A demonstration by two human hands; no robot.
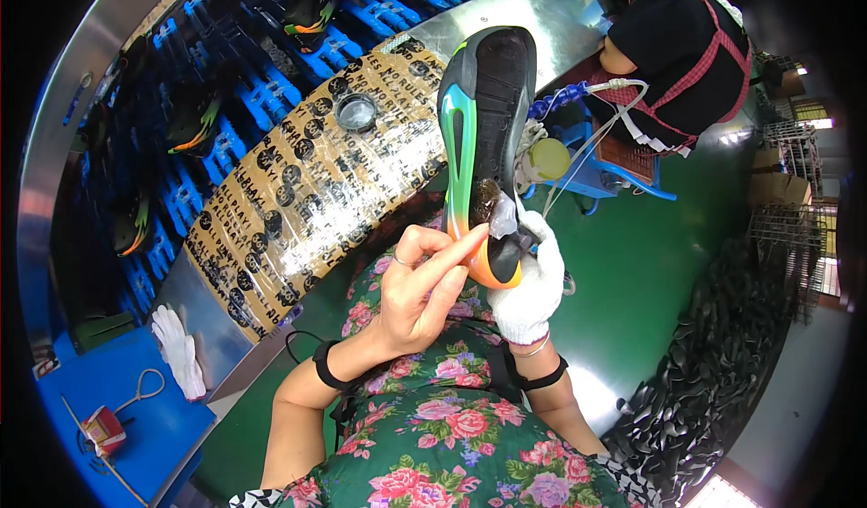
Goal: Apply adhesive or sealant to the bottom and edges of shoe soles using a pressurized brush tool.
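Note:
A shoe sole, black on its upward face with a green-to-orange sidewall, is held lengthwise in front of me, its orange end nearest my body. My right hand, in a white knit glove, grips that near end from the right side. My bare left hand wears a ring. Its index finger reaches over the sole's near end, the thumb apart and the other fingers curled. At the index fingertip is a crumpled translucent scrap, beside a brown, rough-looking patch on the sole.
To the left, a bench edge wrapped in printed tape bears a small round dish. Behind it, blue racks carry shoes. A white glove lies on a blue table. A co-worker sits at upper right; black pieces pile at right.

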